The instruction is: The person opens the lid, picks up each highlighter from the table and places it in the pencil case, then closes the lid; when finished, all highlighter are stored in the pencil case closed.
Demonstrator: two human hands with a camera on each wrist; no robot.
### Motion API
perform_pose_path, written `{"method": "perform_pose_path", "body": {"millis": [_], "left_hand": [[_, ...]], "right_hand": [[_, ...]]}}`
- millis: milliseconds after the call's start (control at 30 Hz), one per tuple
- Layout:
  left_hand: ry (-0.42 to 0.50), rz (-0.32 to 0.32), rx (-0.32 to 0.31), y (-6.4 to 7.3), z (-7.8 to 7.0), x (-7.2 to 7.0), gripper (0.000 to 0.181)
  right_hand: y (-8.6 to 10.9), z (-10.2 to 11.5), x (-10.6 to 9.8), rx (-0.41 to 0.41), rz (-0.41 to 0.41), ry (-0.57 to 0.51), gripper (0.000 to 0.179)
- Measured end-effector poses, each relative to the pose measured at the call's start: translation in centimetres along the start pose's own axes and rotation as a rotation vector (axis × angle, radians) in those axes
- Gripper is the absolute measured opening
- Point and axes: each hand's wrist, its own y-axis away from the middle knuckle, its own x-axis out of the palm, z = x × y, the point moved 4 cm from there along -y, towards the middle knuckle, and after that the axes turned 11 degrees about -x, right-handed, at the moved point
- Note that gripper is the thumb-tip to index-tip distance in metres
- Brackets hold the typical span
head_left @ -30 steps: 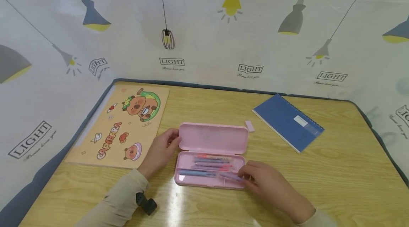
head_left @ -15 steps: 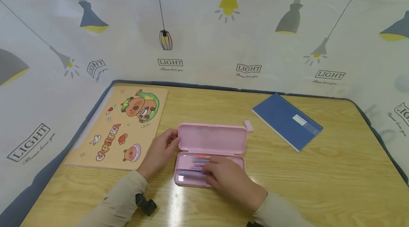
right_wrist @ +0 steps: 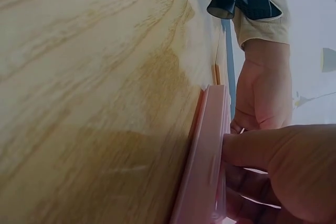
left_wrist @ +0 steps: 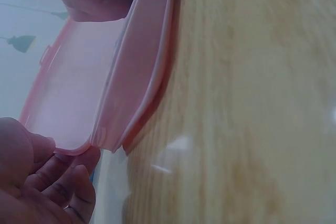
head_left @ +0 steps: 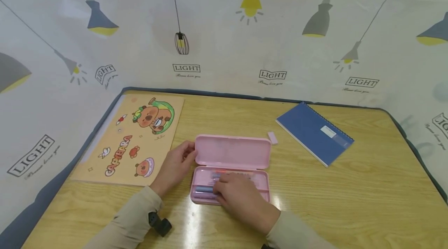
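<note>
A pink pencil case (head_left: 232,151) lies open on the table, lid tipped back. My left hand (head_left: 176,167) pinches the left edge of the lid; in the left wrist view, the thumb and fingers of that hand (left_wrist: 47,177) grip its corner. My right hand (head_left: 241,198) reaches down into the case's front compartment, its curled fingertips at the right end of a purple pen (head_left: 203,195). A blue pen (head_left: 203,189) lies just behind that one. Several more pens (head_left: 218,171) lie in the back compartment, partly covered by the right hand.
A small pink eraser (head_left: 272,138) lies behind the case's right end. Farther right is a blue spiral notebook (head_left: 315,134), and on the left a capybara folder (head_left: 129,140). A printed curtain (head_left: 224,27) stands behind the wooden table (head_left: 343,202).
My right hand has moved left from the case's right end to over its middle. The purple pen has shifted left along the front compartment. The left hand stays at the lid.
</note>
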Motion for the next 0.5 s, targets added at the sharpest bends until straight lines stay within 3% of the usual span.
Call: {"method": "perform_pose_path", "body": {"millis": [333,500], "left_hand": [[0.004,0.003,0.008,0.0,0.0,0.0,0.021],[-0.001,0.003,0.011,0.0,0.0,0.0,0.021]], "right_hand": [[0.2,-0.2,-0.6,0.035,-0.021,-0.072,0.004],[0.4,-1.7,-2.7,0.13,-0.067,-0.165,0.006]]}}
